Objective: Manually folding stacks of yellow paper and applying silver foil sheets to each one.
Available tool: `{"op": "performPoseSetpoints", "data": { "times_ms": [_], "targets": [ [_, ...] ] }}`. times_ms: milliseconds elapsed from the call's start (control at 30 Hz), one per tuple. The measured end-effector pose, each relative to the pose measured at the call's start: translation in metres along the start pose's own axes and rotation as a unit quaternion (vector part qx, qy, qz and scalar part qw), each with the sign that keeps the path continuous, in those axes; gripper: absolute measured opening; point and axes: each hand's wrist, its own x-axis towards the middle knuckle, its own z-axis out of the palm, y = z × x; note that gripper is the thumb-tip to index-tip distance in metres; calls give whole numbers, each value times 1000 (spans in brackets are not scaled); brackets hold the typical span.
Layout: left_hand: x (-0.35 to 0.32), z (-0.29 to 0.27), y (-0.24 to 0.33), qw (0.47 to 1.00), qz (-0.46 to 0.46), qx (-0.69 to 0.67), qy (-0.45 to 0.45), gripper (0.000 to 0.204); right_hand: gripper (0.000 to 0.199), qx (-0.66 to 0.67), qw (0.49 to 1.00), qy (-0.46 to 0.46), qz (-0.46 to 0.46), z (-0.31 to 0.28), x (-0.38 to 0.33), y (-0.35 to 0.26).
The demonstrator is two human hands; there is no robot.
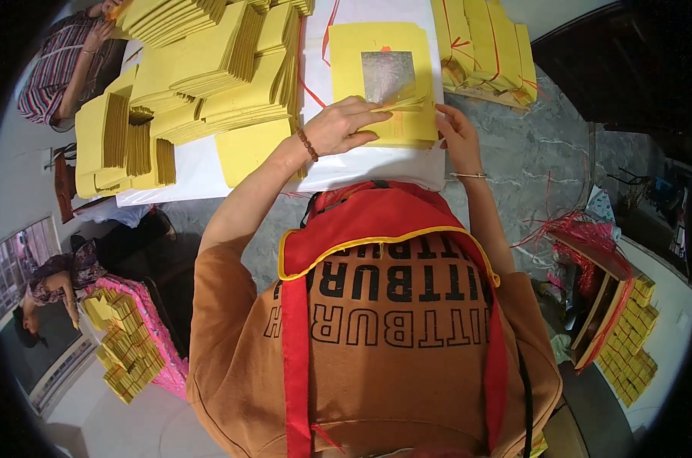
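A stack of yellow paper sheets lies on the white-covered table in front of me, with a silver foil square on its top sheet. My left hand, wearing a beaded bracelet, rests at the near part of the stack. Its fingers close over the turned edge of the top yellow paper, thumb underneath. At the stack's right side is my right hand, fingers curved and apart, holding nothing that I can see. A thin bangle circles that wrist. Below the foil, orange print shows on the sheet beneath.
Folded yellow paper bundles are piled at the left of the table. More bundles tied with red string stand beyond its right edge. Two other people are at the left, one by a striped sleeve. A wooden stool with red string stands right.
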Motion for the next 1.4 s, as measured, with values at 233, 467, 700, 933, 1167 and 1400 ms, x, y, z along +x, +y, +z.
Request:
{"op": "performPoseSetpoints", "data": {
  "times_ms": [233,467,700,933,1167,1400],
  "targets": [
    [0,-1,0,1000,-12,-9,-7,40,34,112,991,-75,16,-2,-1,-2],
    [0,-2,2,1000,-18,-15,-4,38,31,106,993,-47,-6,4,5,-5],
    [0,-4,2,1000,-17,-17,14,30,28,161,985,22,60,7,4,-5],
    [5,-7,4,998,-39,-48,1,13,33,133,990,24,46,5,0,4],
    [9,-9,6,995,-67,-76,-11,9,33,110,993,12,49,5,-1,9],
    [13,-16,9,982,-145,-110,-50,8,31,100,994,17,45,6,-1,9]
  ]
}}
